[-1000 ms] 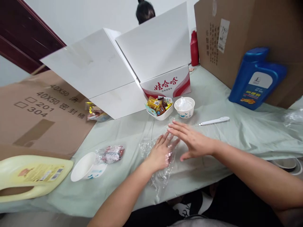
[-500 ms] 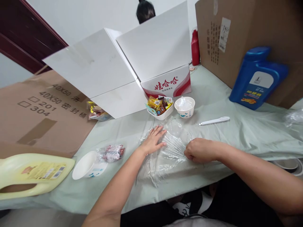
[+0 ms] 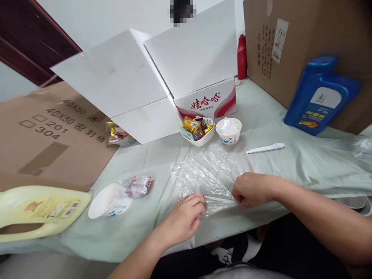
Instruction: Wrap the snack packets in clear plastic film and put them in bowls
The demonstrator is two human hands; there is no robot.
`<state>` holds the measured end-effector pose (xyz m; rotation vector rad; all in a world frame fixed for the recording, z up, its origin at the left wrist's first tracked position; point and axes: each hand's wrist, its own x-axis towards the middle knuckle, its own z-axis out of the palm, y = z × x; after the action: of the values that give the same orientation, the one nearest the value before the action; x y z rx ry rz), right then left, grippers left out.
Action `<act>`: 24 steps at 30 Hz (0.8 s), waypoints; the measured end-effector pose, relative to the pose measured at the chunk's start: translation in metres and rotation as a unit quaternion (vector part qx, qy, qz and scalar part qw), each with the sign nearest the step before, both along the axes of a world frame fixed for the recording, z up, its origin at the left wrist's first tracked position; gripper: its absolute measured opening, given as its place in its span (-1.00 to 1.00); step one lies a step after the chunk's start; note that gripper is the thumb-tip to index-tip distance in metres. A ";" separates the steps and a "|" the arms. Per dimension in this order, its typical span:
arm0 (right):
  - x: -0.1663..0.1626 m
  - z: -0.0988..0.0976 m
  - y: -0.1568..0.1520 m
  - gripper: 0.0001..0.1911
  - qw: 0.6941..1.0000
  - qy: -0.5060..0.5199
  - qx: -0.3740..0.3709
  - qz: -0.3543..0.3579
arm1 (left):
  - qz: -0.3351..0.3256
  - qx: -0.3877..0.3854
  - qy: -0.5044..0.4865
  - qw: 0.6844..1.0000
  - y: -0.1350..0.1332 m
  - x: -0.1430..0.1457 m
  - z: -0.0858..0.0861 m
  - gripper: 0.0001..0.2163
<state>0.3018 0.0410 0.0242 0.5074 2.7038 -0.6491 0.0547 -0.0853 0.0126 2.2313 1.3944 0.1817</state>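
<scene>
Drawn back from the far side, the left hand (image 3: 181, 219) pinches the near edge of the crinkled cling film (image 3: 203, 172) at lower centre, the right hand (image 3: 251, 189) clenched on its right edge, bare tablecloth (image 3: 157, 166) open leftward, right fingertips tucked from view.

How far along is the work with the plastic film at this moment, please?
Looks done: the small bowl seems to carry film already, and a wrapped bundle lies beside the tipped bowl. In hand: the left hand and right hand hold the near edge of the film sheet, spread on the cloth. Probably left: the snack bowl stands uncovered.
</scene>
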 end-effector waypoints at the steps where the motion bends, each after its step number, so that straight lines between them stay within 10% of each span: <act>1: 0.001 0.000 0.000 -0.88 0.999 0.001 -0.035 0.008 | 0.009 -0.013 -0.024 1.000 -0.001 -0.004 0.000 -0.75; 7: 0.010 -0.003 0.016 -0.91 0.945 0.113 -0.306 0.024 | 0.104 -0.160 -0.200 0.961 0.020 -0.034 0.008 -0.88; 16: -0.014 -0.039 0.046 -0.68 0.780 0.348 -0.447 -0.266 | 0.313 -0.077 -0.267 0.908 0.057 -0.063 -0.013 -0.76; 24: -0.022 -0.043 0.038 -0.64 0.864 0.191 -0.337 -0.322 | 0.413 0.078 -0.044 0.906 0.055 -0.082 -0.035 -0.82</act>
<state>0.2794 0.0788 -0.0185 1.1773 2.3253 -1.9546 -0.0269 -0.0306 -0.0225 1.5680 2.2491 0.6849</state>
